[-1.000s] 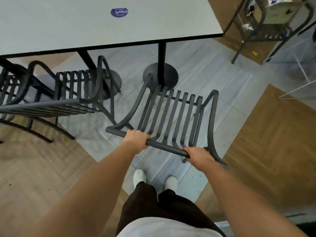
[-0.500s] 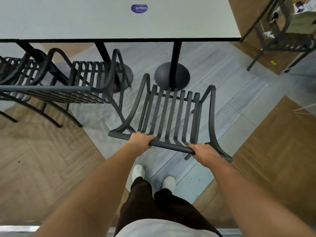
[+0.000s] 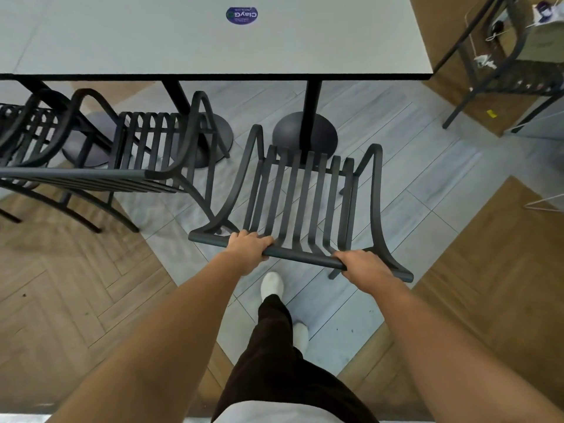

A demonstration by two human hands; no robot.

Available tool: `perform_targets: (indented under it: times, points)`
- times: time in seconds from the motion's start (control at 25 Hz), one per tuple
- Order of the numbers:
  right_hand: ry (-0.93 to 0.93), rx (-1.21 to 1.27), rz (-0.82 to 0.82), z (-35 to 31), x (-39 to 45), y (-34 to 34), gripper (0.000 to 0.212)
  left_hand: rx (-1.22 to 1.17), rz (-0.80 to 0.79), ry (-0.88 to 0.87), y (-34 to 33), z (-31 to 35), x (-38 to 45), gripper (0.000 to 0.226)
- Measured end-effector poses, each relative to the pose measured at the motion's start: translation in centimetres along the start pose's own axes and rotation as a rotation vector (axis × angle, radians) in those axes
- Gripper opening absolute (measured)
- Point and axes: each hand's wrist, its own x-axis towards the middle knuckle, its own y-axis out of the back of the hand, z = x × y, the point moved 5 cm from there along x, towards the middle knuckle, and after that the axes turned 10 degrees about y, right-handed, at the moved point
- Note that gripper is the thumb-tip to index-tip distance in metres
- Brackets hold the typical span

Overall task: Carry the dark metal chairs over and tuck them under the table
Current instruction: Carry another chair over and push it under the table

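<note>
Dark slatted metal chair (image 3: 300,196) is standing on the grey tile floor (image 3: 427,190) facing the pale grey rectangular table (image 3: 183,41), its front near the table's black round pedestal base (image 3: 305,135). Left hand (image 3: 248,250) and right hand (image 3: 364,267) are both gripping the top rail of its backrest, fingers curled round the bar. A second dark slatted chair (image 3: 146,154) is sitting just to the left, partly under the table's edge.

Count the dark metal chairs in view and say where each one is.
4. One chair is held by both hands before the table. A second stands to its left, a third at the left edge, a fourth top right. More may be out of frame.
</note>
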Motion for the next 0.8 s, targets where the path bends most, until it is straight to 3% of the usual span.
perform_targets:
  times: [0.8]
  points:
    - [-0.032,-0.023,0.011,8.1,13.8,13.6,0.040,-0.042,0.000,0.004,13.7,-0.6,14.8,0.036]
